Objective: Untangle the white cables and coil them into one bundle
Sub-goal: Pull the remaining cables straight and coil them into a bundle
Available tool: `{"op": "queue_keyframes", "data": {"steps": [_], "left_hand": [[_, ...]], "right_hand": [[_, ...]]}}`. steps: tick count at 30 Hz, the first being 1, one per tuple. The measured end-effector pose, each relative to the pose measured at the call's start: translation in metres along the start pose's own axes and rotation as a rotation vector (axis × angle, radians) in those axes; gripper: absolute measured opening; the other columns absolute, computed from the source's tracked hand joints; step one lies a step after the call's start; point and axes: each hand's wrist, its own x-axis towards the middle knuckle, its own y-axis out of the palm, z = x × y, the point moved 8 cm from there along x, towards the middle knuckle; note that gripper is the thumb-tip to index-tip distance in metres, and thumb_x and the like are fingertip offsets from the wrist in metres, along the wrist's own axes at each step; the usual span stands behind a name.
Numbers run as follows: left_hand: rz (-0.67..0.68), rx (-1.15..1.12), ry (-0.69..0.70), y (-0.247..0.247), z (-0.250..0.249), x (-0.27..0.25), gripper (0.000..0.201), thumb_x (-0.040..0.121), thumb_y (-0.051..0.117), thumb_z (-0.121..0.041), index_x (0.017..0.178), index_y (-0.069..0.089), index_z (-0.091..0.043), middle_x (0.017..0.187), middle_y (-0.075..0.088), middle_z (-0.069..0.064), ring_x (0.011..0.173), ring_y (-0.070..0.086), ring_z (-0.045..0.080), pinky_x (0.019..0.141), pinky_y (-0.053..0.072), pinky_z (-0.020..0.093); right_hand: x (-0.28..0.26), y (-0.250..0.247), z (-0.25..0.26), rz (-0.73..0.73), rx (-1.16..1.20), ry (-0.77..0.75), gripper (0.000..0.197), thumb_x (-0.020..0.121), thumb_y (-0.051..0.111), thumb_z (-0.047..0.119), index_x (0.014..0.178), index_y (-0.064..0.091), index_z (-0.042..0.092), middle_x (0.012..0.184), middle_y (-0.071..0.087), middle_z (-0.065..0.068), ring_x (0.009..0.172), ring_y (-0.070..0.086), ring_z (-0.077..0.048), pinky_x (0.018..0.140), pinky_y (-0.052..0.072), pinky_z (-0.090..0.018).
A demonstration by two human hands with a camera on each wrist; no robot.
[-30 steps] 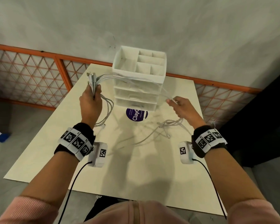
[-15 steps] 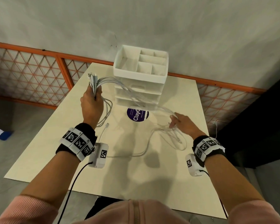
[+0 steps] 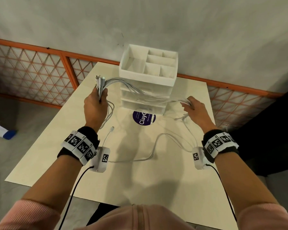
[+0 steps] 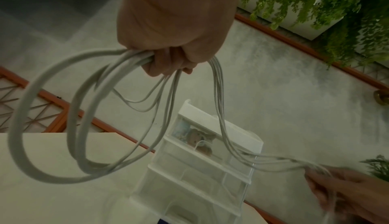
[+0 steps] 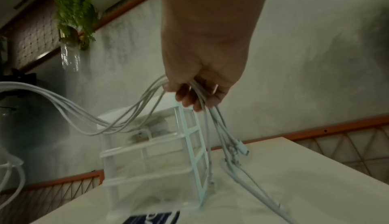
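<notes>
Several white cables (image 3: 136, 90) stretch in the air between my two hands, in front of the drawer unit. My left hand (image 3: 95, 105) grips a bunch of them in a fist, plug ends (image 3: 99, 80) sticking up and coiled loops (image 4: 84, 127) hanging below. On the right, my right hand (image 3: 194, 110) holds the other stretch of cables (image 5: 202, 97) with fingers curled round them; their plug ends (image 5: 238, 149) dangle toward the table. One loose cable (image 3: 146, 156) lies slack on the table between my wrists, with a plug (image 3: 112, 128) near the left.
A white plastic drawer unit (image 3: 148, 75) with an open compartment tray on top stands at the back middle of the pale table (image 3: 140, 185). A round purple sticker (image 3: 144, 117) lies in front of it. An orange lattice railing (image 3: 32, 75) and a grey wall are behind.
My right hand has risen from the table surface and moved right and away, lifting cable strands taut toward the left hand. The left hand has stayed almost still.
</notes>
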Motion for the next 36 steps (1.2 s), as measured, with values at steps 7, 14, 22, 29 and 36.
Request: {"op": "queue_keyframes", "data": {"steps": [7,14,22,29,36], "left_hand": [[0.227,0.211,0.099,0.026,0.017,-0.002,0.027,0.094,0.055,-0.03,0.096,0.061,-0.004,0.076,0.063,0.022,0.072,0.057,0.04,0.057,0.032,0.033],[0.269,0.283,0.169,0.035,0.024,0.0,0.031,0.091,0.059,-0.032,0.089,0.062,-0.002,0.073,0.061,0.024,0.068,0.056,0.041,0.055,0.036,0.037],[0.52,0.085,0.046,0.052,0.042,0.006,0.025,0.077,0.076,-0.024,0.098,0.069,-0.011,0.051,0.046,-0.005,0.044,0.042,0.003,0.052,0.032,0.015],[0.514,-0.034,-0.002,0.044,0.057,0.012,0.021,0.078,0.075,-0.033,0.082,0.062,-0.017,0.048,0.028,-0.005,0.044,0.031,0.008,0.047,0.028,0.014],[0.366,-0.191,-0.009,0.035,0.036,0.029,0.027,0.084,0.069,-0.034,0.078,0.057,-0.01,0.05,0.025,-0.004,0.043,0.024,0.01,0.046,0.023,0.017]], "right_hand": [[-0.033,0.092,-0.042,0.72,-0.28,0.329,0.084,0.067,0.083,0.014,0.137,0.037,0.014,0.14,0.042,-0.013,0.128,0.043,-0.03,0.1,0.038,-0.033],[-0.022,0.163,0.056,0.699,-0.075,0.046,0.033,0.079,0.073,0.036,0.084,0.048,0.015,0.074,0.053,0.002,0.061,0.051,-0.008,0.053,0.036,-0.015],[-0.047,0.28,0.104,1.093,-0.074,-0.023,0.031,0.099,0.04,0.019,0.129,0.049,0.02,0.084,0.057,-0.006,0.062,0.057,-0.013,0.055,0.043,-0.02],[-0.063,0.307,0.101,0.963,-0.116,-0.109,0.02,0.094,0.054,0.028,0.088,0.05,0.009,0.08,0.054,-0.001,0.081,0.05,-0.02,0.07,0.035,-0.029],[-0.052,0.279,0.069,0.896,0.028,0.039,0.032,0.073,0.064,-0.007,0.089,0.047,0.014,0.074,0.053,-0.003,0.066,0.052,-0.019,0.056,0.041,-0.022]]}}
